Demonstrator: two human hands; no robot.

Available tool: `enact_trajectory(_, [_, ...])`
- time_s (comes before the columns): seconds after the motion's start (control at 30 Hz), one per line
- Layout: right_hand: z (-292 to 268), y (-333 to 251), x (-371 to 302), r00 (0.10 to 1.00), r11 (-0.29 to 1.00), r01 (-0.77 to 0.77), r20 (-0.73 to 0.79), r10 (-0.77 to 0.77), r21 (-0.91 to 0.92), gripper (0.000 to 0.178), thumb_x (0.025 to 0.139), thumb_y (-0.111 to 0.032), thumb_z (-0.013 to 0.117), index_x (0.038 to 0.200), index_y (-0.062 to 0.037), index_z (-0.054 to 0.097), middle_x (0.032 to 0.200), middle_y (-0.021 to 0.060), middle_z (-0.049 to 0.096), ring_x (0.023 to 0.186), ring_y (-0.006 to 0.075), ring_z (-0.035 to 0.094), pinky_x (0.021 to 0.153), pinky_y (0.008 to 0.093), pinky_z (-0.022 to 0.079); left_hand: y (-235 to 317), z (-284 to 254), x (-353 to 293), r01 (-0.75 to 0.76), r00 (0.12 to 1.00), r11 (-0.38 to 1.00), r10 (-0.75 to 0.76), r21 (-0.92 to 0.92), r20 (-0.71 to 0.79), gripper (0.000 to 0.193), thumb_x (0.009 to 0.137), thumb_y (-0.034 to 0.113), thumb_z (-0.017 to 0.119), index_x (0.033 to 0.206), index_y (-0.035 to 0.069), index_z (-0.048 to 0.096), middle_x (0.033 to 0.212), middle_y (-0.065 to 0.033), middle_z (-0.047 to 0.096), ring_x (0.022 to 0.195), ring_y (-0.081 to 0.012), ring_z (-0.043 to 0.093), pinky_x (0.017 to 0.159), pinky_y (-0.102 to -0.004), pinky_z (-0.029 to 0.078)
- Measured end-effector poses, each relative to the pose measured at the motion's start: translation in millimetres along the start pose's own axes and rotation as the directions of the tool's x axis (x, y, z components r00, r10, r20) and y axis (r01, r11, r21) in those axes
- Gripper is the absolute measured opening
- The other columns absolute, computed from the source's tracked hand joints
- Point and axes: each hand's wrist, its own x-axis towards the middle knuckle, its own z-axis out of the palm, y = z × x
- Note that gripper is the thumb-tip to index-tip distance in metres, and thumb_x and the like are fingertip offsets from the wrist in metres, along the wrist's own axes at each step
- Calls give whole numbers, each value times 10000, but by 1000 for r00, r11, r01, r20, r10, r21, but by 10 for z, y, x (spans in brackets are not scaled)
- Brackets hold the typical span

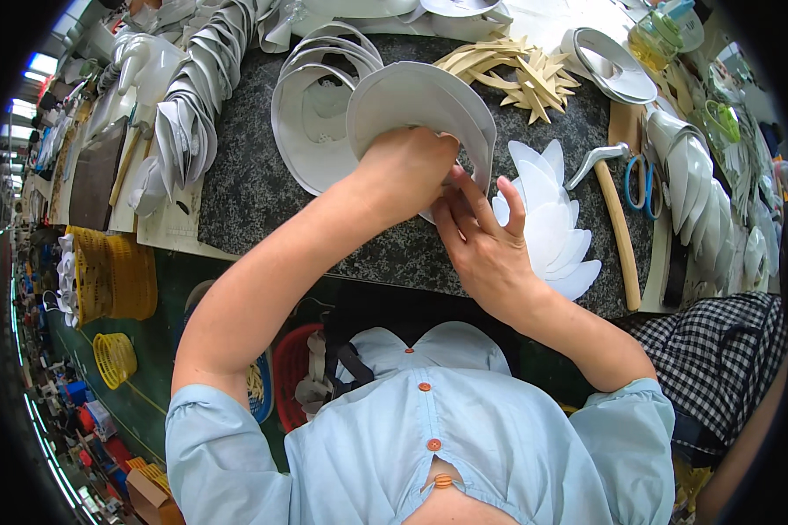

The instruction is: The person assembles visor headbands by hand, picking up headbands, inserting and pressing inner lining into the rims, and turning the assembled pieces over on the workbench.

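Observation:
A curved white sheet piece that looks like a shoe upper (411, 92) is held up over the dark speckled work board. My left hand (404, 171) is closed on its near part, with the fingers curled inward and partly hidden. Against the lower right edge of the same piece, my right hand (486, 241) grips with its fingertips close to the left hand, one finger raised. Just left stands a nested stack of similar white looped pieces (293, 131). Fanned white pointed pieces (556, 232) lie beside my right hand.
Pale yellow pointed strips (530, 79) lie at the back of the board (368, 254). A wooden-handled hammer (617, 232) and blue-handled scissors (641, 188) are on the right. Rows of white pieces (188, 122) line the left side. Yellow baskets (114, 276) stand below left; a person in checks (718, 359) is at right.

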Motion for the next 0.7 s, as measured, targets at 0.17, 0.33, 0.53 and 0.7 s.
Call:
enact_trajectory(0.17, [80,63,-108,999,999,36,24,-37,36,439,801,-155,600,1230,-60,606,1285,94,607,1360,196,412,1165,499,77,35,-111,-34,-31,998,992,37,-122,45,294,796,55,680,1075,-28,637,856,-214,694,857,-396,688,765,-459,547])
enact_trajectory(0.33, [41,101,-67,997,998,61,54,-63,29,497,804,-153,598,1292,-64,559,1302,62,590,1320,177,422,1130,455,126,61,-223,-83,52,976,976,-5,-211,216,307,773,14,693,1067,-42,625,927,-234,689,938,-401,670,839,-460,526])
enact_trajectory(0.53, [-21,142,-43,989,982,75,112,-95,174,570,793,-128,596,1345,-5,522,1199,82,602,1233,192,456,1025,401,254,67,-245,-5,84,930,996,-75,-11,360,241,719,-36,702,952,-20,640,914,-214,694,919,-392,677,816,-462,532])
enact_trajectory(0.7, [-30,174,-10,987,983,126,79,-137,130,579,778,-122,607,1333,24,526,1158,95,603,1197,196,463,995,366,279,111,-69,-27,90,994,996,-88,-29,70,216,738,-55,656,946,3,670,908,-206,696,892,-379,678,789,-425,540])
